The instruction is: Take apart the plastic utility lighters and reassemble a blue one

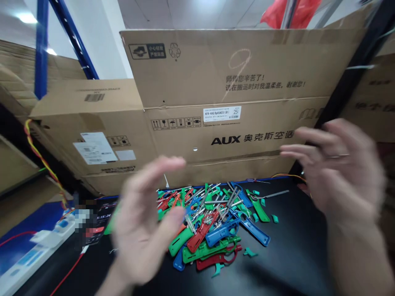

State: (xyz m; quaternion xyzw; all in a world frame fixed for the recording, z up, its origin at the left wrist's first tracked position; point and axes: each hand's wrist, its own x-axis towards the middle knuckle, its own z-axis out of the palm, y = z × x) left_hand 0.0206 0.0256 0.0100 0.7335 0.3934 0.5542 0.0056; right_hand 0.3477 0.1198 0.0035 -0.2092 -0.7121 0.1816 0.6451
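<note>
My left hand (140, 224) is raised in front of the pile's left side, blurred, fingers and thumb apart with nothing between them. Higher on the right, my right hand (345, 176) hovers over the dark table, also blurred and empty, its fingers spread. Between the hands lies a heap of plastic handle shells that look like long-lighter casings: a blue shell (222, 232), a red shell (202, 231) and a green shell (210, 250) are at its front. Metal tubes (233, 197) lie mixed among them. A small green trigger-like piece (249, 252) sits at the near edge.
A large cardboard box (262, 86) stands behind the black tabletop (293, 242), with a smaller carton (108, 123) at left. A white power strip (33, 259) with a red cable (68, 273) runs along the left, beside a partly covered phone (100, 220). Blue shelf posts (41, 49) rise behind.
</note>
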